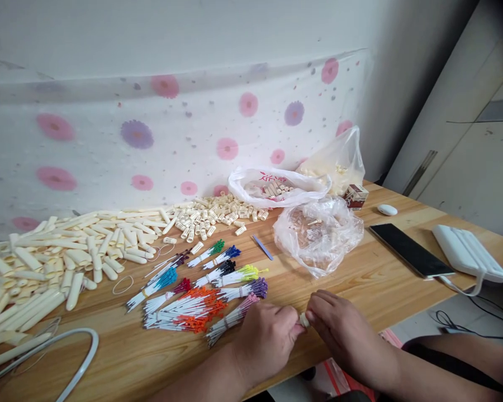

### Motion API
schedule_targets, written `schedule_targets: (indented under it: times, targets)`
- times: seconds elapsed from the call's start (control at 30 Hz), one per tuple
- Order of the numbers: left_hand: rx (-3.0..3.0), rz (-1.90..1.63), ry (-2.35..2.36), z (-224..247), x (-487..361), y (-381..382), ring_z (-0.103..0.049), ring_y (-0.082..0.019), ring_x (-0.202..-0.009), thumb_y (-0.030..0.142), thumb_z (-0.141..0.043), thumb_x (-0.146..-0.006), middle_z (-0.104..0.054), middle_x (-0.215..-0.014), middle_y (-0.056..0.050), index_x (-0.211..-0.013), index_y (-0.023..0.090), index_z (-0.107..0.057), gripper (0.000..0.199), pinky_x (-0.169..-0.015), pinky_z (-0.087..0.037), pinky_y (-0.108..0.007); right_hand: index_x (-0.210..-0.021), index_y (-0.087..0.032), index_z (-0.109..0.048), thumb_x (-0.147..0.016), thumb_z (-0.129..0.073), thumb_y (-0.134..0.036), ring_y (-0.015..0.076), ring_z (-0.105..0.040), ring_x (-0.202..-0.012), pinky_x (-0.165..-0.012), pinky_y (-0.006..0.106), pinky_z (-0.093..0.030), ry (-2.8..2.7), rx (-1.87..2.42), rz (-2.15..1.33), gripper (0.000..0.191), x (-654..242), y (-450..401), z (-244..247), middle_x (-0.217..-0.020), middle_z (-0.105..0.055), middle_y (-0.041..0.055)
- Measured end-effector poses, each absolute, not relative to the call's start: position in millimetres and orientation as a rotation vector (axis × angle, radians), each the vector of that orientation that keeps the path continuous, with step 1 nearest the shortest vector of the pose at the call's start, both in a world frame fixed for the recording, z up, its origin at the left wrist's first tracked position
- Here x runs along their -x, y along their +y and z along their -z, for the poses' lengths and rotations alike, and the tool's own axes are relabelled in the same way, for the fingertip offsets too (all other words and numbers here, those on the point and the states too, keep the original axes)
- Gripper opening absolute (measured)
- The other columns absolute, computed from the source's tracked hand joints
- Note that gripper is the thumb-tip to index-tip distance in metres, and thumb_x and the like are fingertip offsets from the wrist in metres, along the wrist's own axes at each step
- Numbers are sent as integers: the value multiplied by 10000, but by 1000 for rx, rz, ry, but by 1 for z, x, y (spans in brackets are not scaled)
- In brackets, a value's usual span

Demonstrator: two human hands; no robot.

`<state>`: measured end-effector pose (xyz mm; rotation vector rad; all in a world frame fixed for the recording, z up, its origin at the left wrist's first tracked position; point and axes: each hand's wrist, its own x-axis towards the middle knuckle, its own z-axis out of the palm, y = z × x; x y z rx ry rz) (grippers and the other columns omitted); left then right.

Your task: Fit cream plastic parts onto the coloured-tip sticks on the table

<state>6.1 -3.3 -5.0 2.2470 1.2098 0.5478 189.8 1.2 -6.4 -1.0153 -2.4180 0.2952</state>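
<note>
At the table's front edge, my left hand (267,336) and my right hand (342,330) are both closed, fingertips meeting around a small cream-coloured plastic piece (304,320). Most of that piece is covered by my fingers, so its full shape is hidden. Just beyond my left hand lies a bundle of white sticks with pink tips (233,319). Nearby are an orange-tipped bundle (188,308), a purple-tipped one (243,290), a blue-tipped one (154,286) and several others. Further off is a heap of short slotted cream cylinders (205,220).
Long cream tubes (67,251) pile up at left, near a white bent cable (93,340). Toward the back are a crumpled clear bag (318,234), a white bag (260,192) and a small box (356,196). A phone (408,249) and white power bank (469,252) lie right.
</note>
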Motion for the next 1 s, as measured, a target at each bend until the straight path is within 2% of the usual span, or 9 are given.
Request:
schedule_targets:
  times: [0.17, 0.23, 0.37, 0.47, 0.53, 0.7, 0.8, 0.9, 1.0]
  targets:
    - [-1735, -332, 909, -3, -4, -5, -591, -133, -557, 306, -358, -902, -672, -712, -66, -785, 156, -530, 257, -532, -431, -219, -716, -171, -453, -879, -369, -132, 160, -376, -647, -594, 302, -265, -2537, 596, -31, 187, -198, 11, -5, -689, -518, 34]
    - [-1609, -260, 862, -3, -3, -4, -567, -111, -512, 304, -350, -902, -660, -695, -53, -792, 151, -538, 265, -487, -421, -194, -725, -171, -468, -871, -372, -142, 165, -379, -648, -597, 308, -264, -2571, 493, -16, 177, -200, 14, -8, -688, -520, 37]
    - [-1955, -440, 1114, 5, -1, -1, -550, -118, -523, 267, -410, -881, -596, -573, -27, -633, 155, -507, 289, -540, -397, -219, -695, -178, -438, -878, -390, -135, 152, -399, -636, -598, 297, -274, -2529, 760, -117, 194, -193, 15, -5, -683, -527, 23]
    - [-2226, -580, 1261, 7, -3, -1, -580, -167, -621, 211, -429, -857, -603, -600, -53, -618, 157, -487, 252, -631, -404, -280, -692, -179, -420, -913, -376, -143, 132, -431, -625, -581, 267, -287, -2453, 1016, -311, 229, -187, 15, -3, -682, -529, 12]
    - [-2156, -611, 1260, 5, -4, -2, -588, -175, -649, 210, -422, -859, -616, -636, -64, -649, 157, -494, 228, -643, -417, -286, -703, -178, -429, -907, -373, -128, 137, -429, -631, -584, 269, -283, -2452, 979, -281, 217, -187, 15, -6, -684, -527, 15]
    - [-1426, -347, 799, -1, -8, -4, -489, -91, -428, 447, -409, -878, -575, -593, -20, -783, 154, -517, 327, -464, -415, -208, -722, -177, -456, -869, -371, -125, 160, -388, -643, -601, 301, -264, -2568, 529, -82, 178, -198, 17, -20, -691, -522, 30]
    - [-1321, -301, 772, -1, -9, -3, -417, -66, -364, 547, -466, -821, -522, -528, 9, -712, 150, -500, 413, -429, -394, -199, -719, -178, -472, -867, -370, -141, 160, -379, -633, -586, 303, -256, -2582, 445, -76, 183, -199, 18, -23, -673, -513, 31]
    - [-1486, -378, 993, 2, -7, -1, -425, -81, -388, 485, -443, -846, -479, -485, 19, -610, 164, -451, 398, -430, -366, -201, -694, -177, -465, -869, -374, -128, 155, -380, -625, -584, 301, -262, -2554, 638, -75, 204, -193, 18, -18, -669, -522, 30]
    - [-1856, -510, 1182, 4, -5, -2, -473, -99, -489, 365, -400, -890, -495, -502, 11, -570, 165, -441, 380, -552, -381, -232, -677, -176, -453, -904, -360, -153, 147, -417, -638, -594, 286, -300, -2523, 849, -223, 246, -188, 17, -13, -674, -531, 30]
